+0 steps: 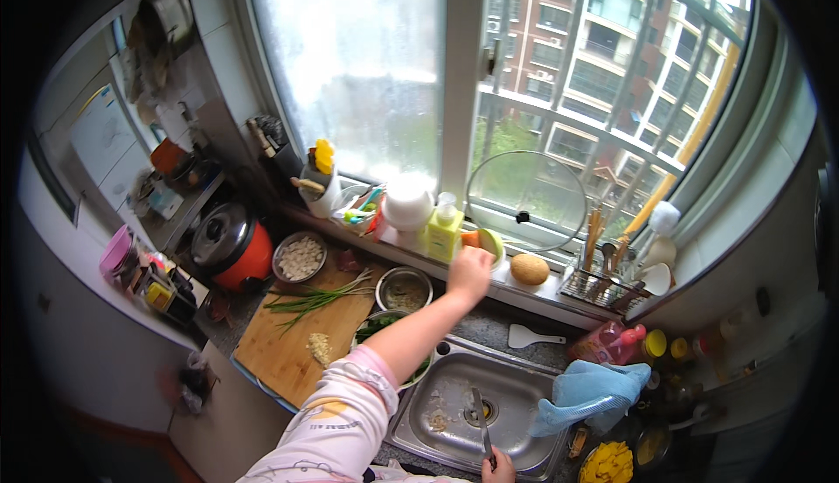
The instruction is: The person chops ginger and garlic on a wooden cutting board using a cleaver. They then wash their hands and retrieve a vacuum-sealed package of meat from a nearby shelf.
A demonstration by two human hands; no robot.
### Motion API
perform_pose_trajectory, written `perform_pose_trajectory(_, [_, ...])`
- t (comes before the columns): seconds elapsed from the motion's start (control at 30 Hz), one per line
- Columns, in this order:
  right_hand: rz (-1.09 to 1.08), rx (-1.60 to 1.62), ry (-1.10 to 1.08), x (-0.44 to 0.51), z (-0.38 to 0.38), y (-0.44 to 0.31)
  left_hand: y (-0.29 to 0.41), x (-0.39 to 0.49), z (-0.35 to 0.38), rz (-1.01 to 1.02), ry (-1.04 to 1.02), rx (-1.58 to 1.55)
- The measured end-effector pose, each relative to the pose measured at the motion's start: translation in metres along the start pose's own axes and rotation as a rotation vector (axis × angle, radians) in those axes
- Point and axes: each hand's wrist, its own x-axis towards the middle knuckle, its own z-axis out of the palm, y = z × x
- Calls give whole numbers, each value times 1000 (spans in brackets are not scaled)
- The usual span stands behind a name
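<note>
My left hand (470,278) reaches across to the windowsill. Its fingers are at a light-green rounded container or piece of produce (493,244), with an orange piece (470,239) beside it; whether they grip anything is hidden. Down at the near edge of the stainless-steel sink (419,440), my right hand (501,467) holds a knife (480,414) by its dark handle. The blade points away from me over the drain (485,412). Pale scraps (438,419) lie in the basin. A brown potato-like vegetable (529,269) rests right of my left hand.
Left of the sink, a wooden cutting board (275,358) bears scallions (308,303) and minced garlic (319,348). Metal bowls (404,289) stand beside it. A glass lid (527,201) leans on the window. A blue mesh cloth (593,394) hangs over the sink's right edge.
</note>
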Motion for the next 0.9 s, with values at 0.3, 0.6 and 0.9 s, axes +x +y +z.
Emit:
perform_pose_trajectory(0.3, [5, 85, 43, 10, 24, 1, 0, 34, 0, -533, 4, 260])
perform_pose_trajectory(0.6, [4, 173, 115, 4, 12, -20, 12, 47, 42, -859, 102, 203])
perform_pose_trajectory(0.9, [25, 197, 130, -8, 9, 5, 13, 54, 45, -863, 50, 335])
